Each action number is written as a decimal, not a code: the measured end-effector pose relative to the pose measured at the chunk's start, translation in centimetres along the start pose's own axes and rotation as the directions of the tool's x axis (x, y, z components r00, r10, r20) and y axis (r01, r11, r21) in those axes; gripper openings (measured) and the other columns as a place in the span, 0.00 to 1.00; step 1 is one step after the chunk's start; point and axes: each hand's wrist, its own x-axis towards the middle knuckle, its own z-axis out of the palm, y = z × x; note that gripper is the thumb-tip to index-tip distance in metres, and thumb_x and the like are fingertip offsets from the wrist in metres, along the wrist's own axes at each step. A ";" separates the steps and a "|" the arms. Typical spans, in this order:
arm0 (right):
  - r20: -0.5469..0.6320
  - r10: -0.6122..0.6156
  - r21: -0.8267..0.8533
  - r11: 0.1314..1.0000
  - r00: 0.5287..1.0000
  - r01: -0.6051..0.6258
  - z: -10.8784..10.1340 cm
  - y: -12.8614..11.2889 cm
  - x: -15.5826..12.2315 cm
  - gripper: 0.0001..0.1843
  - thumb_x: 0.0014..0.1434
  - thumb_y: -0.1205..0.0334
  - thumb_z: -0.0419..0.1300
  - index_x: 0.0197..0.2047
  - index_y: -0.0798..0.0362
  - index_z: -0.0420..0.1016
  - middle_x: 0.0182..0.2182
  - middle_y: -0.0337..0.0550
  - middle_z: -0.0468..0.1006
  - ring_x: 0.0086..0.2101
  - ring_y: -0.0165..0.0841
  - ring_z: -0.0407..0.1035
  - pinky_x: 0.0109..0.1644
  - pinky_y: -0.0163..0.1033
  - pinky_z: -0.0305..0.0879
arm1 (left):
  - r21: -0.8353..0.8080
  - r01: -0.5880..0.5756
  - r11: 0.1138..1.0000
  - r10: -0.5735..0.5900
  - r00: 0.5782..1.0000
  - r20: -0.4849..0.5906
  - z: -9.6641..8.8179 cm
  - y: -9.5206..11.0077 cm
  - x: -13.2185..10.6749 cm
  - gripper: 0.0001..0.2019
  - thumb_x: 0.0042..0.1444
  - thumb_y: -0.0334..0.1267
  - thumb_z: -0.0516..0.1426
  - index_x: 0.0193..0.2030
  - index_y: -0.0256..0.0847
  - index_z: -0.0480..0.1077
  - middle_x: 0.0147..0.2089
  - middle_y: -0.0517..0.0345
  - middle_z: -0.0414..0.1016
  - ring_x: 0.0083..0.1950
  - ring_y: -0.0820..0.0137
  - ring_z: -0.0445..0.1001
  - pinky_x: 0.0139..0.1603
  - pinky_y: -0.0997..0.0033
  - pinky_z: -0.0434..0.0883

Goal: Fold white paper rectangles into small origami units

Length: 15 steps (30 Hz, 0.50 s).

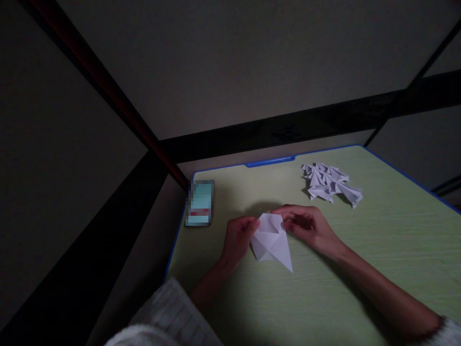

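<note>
A partly folded sheet of white paper (pixel 271 240) is between my two hands, just above or on the table. Its top edge is flat, creases cross its middle, and one long point angles down to the right. My left hand (pixel 239 235) pinches its upper left edge, thumb on top and fingers behind. At the upper right corner, my right hand (pixel 306 225) grips the paper with the thumb in front and the index finger along the top edge. The fingertips behind the sheet are hidden.
Several folded white paper pieces (pixel 329 182) lie in a pile at the back right of the pale green table (pixel 378 230). A phone (pixel 200 203) with a lit, blurred screen lies near the left edge. A blue strip (pixel 271 162) runs along the back edge, close to the wall.
</note>
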 end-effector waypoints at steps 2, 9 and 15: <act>-0.048 -0.076 -0.096 0.993 0.996 0.072 0.2 0.0 -0.1 0.07 0.48 0.66 0.56 0.32 0.57 0.72 0.25 0.43 0.74 0.25 0.29 0.67 0.26 0.33 0.63 | -0.009 -0.004 1.000 0.004 1.000 0.008 0.1 0.1 -0.1 0.11 0.42 0.40 0.54 0.18 0.34 0.68 0.15 0.64 0.60 0.19 0.80 0.54 0.18 0.80 0.50; -0.066 -0.340 -0.388 0.875 0.938 0.290 0.7 0.3 -0.5 0.05 0.49 0.69 0.55 0.27 0.53 0.72 0.25 0.41 0.70 0.27 0.30 0.65 0.28 0.35 0.62 | 0.018 -0.008 1.000 0.007 0.997 0.080 0.7 0.1 -0.5 0.10 0.42 0.39 0.55 0.19 0.33 0.70 0.14 0.64 0.61 0.18 0.79 0.55 0.18 0.80 0.51; -0.087 -0.458 -0.539 0.768 0.884 0.345 1.4 1.4 -0.8 0.06 0.51 0.70 0.52 0.25 0.54 0.67 0.23 0.41 0.66 0.26 0.31 0.62 0.26 0.36 0.60 | -0.015 -0.016 1.000 0.017 0.997 0.077 1.0 -0.3 -0.5 0.09 0.42 0.37 0.55 0.24 0.33 0.72 0.18 0.61 0.67 0.20 0.78 0.60 0.20 0.80 0.56</act>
